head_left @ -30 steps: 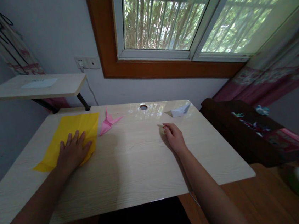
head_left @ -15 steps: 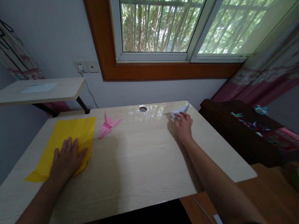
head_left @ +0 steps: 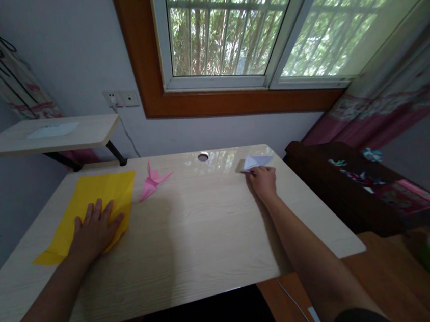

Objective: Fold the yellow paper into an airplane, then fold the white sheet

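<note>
While the pink paper crane [head_left: 151, 180] already sits finished on the worktop [head_left: 193, 245], the yellow sheet [head_left: 89, 207] left of it looks unfolded, pinned flat under a spread left hand [head_left: 92, 233]. Right of the crane, the right hand [head_left: 265, 181] has its fingertips on the folded white paper [head_left: 257, 161], apparently pinching its near edge.

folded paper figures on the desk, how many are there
2. A pink folded figure sits near the desk's far edge, just right of the yellow sheet under the left hand. A white folded figure lies at the far right corner, touched by the right hand.
</note>
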{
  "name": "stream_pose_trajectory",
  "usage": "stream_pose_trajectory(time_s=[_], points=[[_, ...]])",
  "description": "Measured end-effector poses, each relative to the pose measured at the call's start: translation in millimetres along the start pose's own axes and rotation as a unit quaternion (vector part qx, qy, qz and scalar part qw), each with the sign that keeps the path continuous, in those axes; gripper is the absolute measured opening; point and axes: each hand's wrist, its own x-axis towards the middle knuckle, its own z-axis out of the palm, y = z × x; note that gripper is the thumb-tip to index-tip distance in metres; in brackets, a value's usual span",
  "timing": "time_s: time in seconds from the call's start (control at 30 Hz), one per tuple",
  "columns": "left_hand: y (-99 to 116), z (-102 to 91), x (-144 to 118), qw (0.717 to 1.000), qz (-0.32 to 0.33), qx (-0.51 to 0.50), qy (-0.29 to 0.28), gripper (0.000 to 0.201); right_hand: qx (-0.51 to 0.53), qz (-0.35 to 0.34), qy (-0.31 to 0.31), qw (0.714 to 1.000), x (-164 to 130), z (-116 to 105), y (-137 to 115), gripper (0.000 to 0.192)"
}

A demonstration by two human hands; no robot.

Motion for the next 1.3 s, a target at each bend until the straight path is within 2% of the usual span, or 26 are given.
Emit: stream_pose_trajectory(time_s=[0.1,0.17,0.27,0.33,0.4,0.47,0.53,0.6,0.67,0.73,0.83,0.93,1.03,1.1,1.3], points=[[-2.4,-9.2,3.8,0.998,0.01,-0.001,0.058,0.065,0.116,-0.012,-0.012,0.993,-3.3,-8.3,-18.2,0.028],[0.1,-20.7,7.0,0.993,0.027,-0.016,0.11,0.055,0.251,0.016,-0.011,0.968,-6.5,-14.4,-35.9,0.03],[20.3,-47.6,10.1,0.969,0.094,-0.073,0.217,0.04,0.328,0.005,-0.05,0.943,-13.3,-23.3,-68.5,0.035],[47.4,-68.4,10.2,0.944,0.144,-0.129,0.267,0.031,0.489,0.032,-0.103,0.866,-18.9,-28.4,-92.0,0.031],[82.6,-85.9,9.8,0.925,0.183,-0.179,0.282,0.025,0.595,0.047,-0.14,0.79,-24.7,-32.7,-115.0,0.032],[120.6,-95.6,10.7,0.908,0.22,-0.243,0.26,0.026,0.665,0.079,-0.191,0.718,-30.6,-35.7,-135.6,0.035],[156.1,-95.7,14.1,0.891,0.247,-0.315,0.213,0.03,0.702,0.108,-0.236,0.663,-36.1,-36.7,-152.5,0.035],[185.8,-88.2,19.8,0.865,0.241,-0.422,0.126,0.041,0.723,0.127,-0.271,0.622,-41.0,-35.1,-164.5,0.035],[207.9,-77.0,26.5,0.802,0.216,-0.556,0.013,0.053,0.738,0.136,-0.301,0.589,-45.5,-30.8,-171.5,0.035],[222.2,-65.5,32.6,0.745,0.184,-0.638,-0.067,0.062,0.748,0.146,-0.323,0.561,-49.6,-24.1,-174.2,0.035],[231.3,-50.0,38.3,0.689,0.147,-0.702,-0.108,0.061,0.761,0.172,-0.323,0.536,-55.2,-12.5,-173.5,0.034],[231.5,-35.0,40.4,0.651,0.114,-0.746,-0.083,0.054,0.756,0.197,-0.317,0.538,-60.4,-3.7,-172.5,0.033],[228.8,-23.2,40.2,0.633,0.085,-0.769,-0.043,0.061,0.742,0.196,-0.326,0.552,-64.7,0.3,-174.5,0.033],[227.4,-20.0,39.0,0.623,0.078,-0.777,-0.037,0.067,0.738,0.186,-0.335,0.555,-66.2,1.7,-176.7,0.035],[228.7,-23.6,31.8,0.596,0.091,-0.795,-0.075,0.076,0.752,0.18,-0.33,0.541,-66.0,3.8,-179.7,0.037]])
